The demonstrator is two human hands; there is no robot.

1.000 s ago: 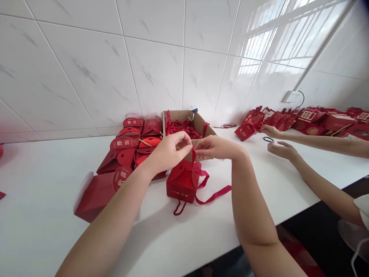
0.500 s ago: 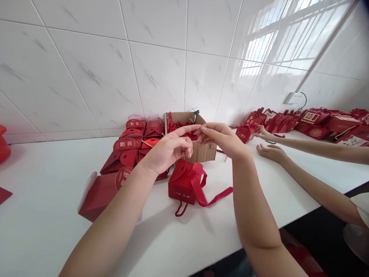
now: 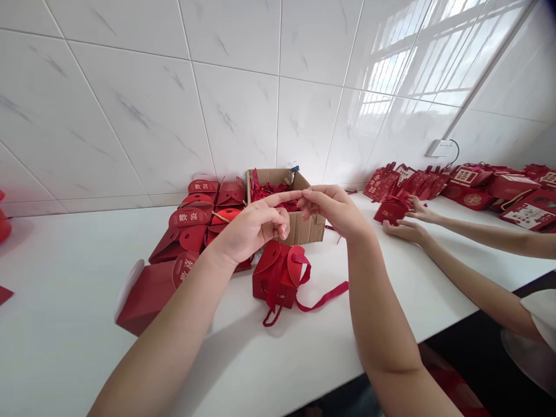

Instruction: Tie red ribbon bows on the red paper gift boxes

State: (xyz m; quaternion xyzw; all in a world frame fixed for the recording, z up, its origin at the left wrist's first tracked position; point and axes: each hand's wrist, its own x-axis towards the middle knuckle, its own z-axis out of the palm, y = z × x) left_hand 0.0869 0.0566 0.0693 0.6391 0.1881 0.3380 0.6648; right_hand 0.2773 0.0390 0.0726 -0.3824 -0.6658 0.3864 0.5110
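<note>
My left hand [image 3: 256,226] is raised above the table, its index finger stretched out and the others loosely curled, with nothing visible in them. The fingers of my right hand [image 3: 328,208] are pinched against the tip of that left index finger. Below both hands, a small red gift box [image 3: 270,272] stands on the table, its flaps folded over the top and a twisted cord handle hanging at the front. A red ribbon [image 3: 324,299] lies draped over the box and trails onto the table to the right.
Behind my hands stands a cardboard box [image 3: 306,229] of red ribbons. Several red gift boxes [image 3: 191,217] are grouped at left, beside a larger red box [image 3: 147,292]. A co-worker's hands [image 3: 412,223] hold a small red box [image 3: 391,209] at right, with more red boxes [image 3: 471,197] beyond.
The ribbon has shifted, with one part now hanging down the small box's front. My hands stay nearly still. The co-worker's hands have moved right with their small red box.
</note>
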